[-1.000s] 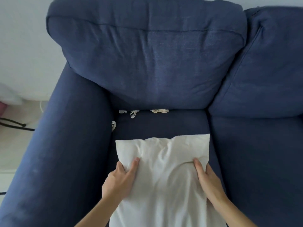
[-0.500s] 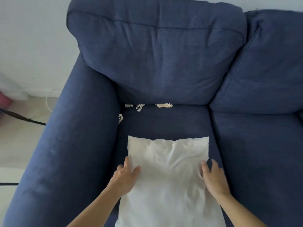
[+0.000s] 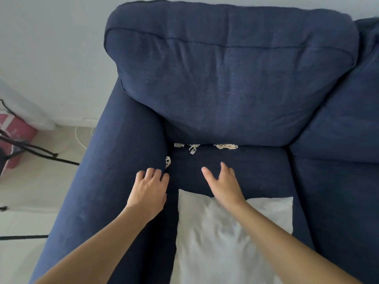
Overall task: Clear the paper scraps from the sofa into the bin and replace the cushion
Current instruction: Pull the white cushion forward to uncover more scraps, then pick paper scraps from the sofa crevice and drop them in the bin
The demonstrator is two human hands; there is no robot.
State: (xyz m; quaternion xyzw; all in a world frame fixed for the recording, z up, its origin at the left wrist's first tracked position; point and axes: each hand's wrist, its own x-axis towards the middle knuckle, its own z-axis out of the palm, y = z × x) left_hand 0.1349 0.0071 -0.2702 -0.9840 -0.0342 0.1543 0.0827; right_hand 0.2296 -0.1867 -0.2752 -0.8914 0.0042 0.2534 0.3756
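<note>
While crinkled paper scraps [image 3: 225, 146] edge woven sofa [image 3: 225, 78], both hands [image 3: 149, 189] [image 3: 224, 184] hover, empty, fingers loose.

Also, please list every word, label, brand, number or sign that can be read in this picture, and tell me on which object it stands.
None: no readable text anywhere in this view.
Pink box on the floor at the left: only white stripes show, no letters.
Blue sofa: no tag or label visible.
White cushion: plain fabric, no print.
Paper scraps at the back of the seat: too small to tell whether anything is printed on them.
</note>
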